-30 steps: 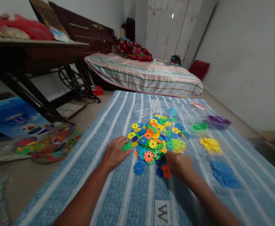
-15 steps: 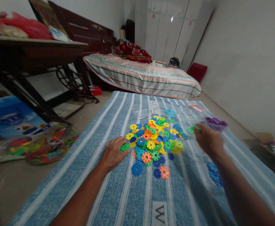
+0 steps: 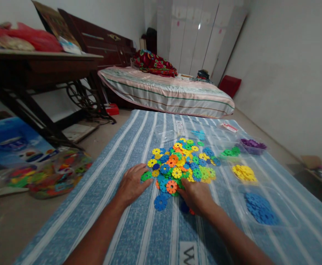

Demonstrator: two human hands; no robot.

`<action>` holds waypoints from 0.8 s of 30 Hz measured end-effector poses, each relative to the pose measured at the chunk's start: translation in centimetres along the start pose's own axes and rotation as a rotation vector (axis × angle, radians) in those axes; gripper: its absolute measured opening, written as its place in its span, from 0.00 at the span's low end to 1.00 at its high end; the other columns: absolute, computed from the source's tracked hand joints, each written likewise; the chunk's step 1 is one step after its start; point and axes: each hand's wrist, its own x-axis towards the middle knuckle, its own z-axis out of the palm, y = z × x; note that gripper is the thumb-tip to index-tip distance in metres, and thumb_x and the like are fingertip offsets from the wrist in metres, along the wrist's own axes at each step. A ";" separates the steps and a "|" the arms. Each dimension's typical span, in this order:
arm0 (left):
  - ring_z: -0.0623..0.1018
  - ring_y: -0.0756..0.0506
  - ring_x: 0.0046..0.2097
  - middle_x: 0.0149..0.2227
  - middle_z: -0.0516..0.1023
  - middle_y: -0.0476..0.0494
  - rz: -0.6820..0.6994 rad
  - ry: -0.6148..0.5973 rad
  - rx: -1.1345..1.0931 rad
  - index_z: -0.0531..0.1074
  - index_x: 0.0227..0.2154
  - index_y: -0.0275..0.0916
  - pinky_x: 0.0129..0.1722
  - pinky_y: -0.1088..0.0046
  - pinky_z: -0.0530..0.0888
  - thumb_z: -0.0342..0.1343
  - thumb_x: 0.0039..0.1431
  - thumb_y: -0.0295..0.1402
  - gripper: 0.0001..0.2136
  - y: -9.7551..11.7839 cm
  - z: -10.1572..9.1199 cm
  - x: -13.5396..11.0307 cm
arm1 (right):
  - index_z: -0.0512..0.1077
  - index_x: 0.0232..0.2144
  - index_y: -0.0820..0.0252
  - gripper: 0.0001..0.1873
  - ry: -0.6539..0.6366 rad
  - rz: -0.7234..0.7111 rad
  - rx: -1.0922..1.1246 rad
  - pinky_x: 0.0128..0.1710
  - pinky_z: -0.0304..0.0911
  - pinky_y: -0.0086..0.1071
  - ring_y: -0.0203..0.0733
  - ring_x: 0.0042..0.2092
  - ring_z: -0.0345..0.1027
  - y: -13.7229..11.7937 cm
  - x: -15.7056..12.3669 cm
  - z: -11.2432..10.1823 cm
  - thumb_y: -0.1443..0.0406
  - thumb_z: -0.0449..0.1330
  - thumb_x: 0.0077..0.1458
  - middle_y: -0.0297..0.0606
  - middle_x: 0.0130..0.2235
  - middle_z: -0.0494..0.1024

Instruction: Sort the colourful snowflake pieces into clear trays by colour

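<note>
A heap of colourful notched plastic discs (image 3: 176, 172) lies on the blue striped cloth (image 3: 138, 140). My left hand (image 3: 133, 184) rests at the heap's left edge, thumb and fingers apart around a green disc (image 3: 146, 176), without a visible grip. At the heap's near side, my right hand (image 3: 198, 195) pinches a green disc (image 3: 179, 183), partly covered by the fingers. Below that hand a dark blue disc (image 3: 184, 207) and an orange one are partly hidden. A larger blue disc (image 3: 160, 202) lies in front of the heap.
On the right stand clear containers with blue discs (image 3: 261, 208), yellow discs (image 3: 244, 173), green discs (image 3: 231, 151) and purple discs (image 3: 252, 144). Light-blue discs (image 3: 198, 134) lie in another behind the heap. A sewing-machine table (image 3: 39, 62) and a bed (image 3: 166, 88) stand beyond the cloth.
My right hand has moved left from the green discs' container to the heap, uncovering the yellow and blue discs' containers. My left hand has stayed in place.
</note>
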 end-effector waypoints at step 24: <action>0.75 0.36 0.55 0.53 0.77 0.37 0.007 -0.010 0.005 0.76 0.42 0.42 0.56 0.54 0.71 0.54 0.56 0.49 0.19 -0.2 -0.2 0.2 | 0.77 0.46 0.58 0.17 0.500 0.377 -0.075 0.27 0.46 0.30 0.43 0.30 0.72 11.7 1.6 -4.9 0.59 0.51 0.65 0.44 0.32 0.81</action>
